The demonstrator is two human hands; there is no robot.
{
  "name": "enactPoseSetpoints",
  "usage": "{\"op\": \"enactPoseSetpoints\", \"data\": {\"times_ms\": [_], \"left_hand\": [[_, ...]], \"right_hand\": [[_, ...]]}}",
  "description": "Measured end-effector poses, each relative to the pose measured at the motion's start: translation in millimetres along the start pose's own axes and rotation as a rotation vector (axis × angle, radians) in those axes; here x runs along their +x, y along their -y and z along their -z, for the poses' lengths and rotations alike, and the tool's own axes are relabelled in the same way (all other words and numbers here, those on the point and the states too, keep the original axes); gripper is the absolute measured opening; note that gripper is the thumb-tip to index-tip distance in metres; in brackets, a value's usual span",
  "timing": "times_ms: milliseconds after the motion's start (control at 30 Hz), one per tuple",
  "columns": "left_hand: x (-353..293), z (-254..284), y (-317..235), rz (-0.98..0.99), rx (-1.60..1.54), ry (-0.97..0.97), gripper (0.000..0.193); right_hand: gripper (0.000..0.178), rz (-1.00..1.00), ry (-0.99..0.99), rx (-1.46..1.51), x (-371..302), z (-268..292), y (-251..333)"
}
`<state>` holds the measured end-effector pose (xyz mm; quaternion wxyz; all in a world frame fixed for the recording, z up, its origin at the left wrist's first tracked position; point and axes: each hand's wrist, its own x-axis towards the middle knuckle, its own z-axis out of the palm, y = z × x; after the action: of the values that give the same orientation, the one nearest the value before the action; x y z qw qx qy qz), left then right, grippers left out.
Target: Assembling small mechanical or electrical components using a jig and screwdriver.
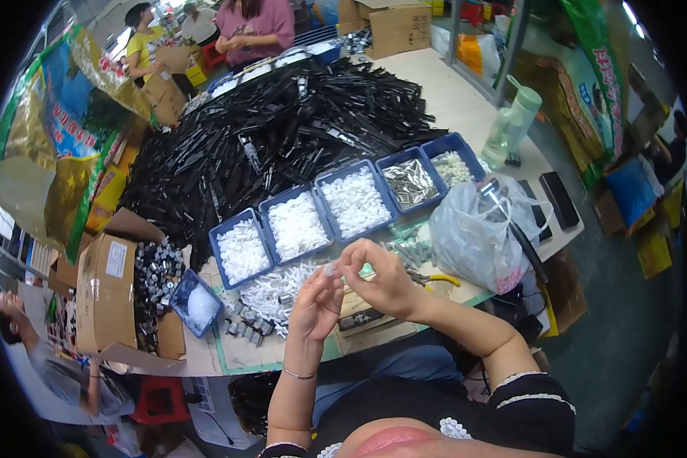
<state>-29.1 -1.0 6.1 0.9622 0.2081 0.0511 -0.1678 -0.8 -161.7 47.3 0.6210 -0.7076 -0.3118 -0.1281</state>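
Note:
Both my hands meet over the near edge of the table, in front of the blue bins. The fingertips of my left hand [317,304] pinch a small whitish piece [329,269], too small to name. Thumb and forefinger of my right hand [380,279] are pressed together right beside it; whether they grip part of the same piece, I cannot make out. Just beyond lie a heap of white plastic parts [271,294] and blue bins [333,238] filled with small white pieces. Under my right hand is a light block-like thing with a dark front [361,319], partly hidden.
A large pile of black strips [282,130] covers the table's far side. To the right are a plastic bag [473,237], yellow-handled pliers [441,279] and a green bottle [513,122]. A cardboard box [108,294] of metal parts stands left. Other people work beyond.

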Motion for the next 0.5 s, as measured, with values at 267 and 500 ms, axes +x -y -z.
{"op": "enactPoseSetpoints", "data": {"times_ms": [267, 500], "left_hand": [[-0.4, 8.7, 1.0, 0.019, -0.052, -0.039, 0.021], [-2.7, 5.8, -0.5, 0.021, -0.072, 0.038, 0.020]], "right_hand": [[0.015, 0.129, 0.098, -0.145, -4.3, 2.5, 6.3], [0.013, 0.275, 0.071, -0.228, -4.1, 2.0, 7.1]]}}
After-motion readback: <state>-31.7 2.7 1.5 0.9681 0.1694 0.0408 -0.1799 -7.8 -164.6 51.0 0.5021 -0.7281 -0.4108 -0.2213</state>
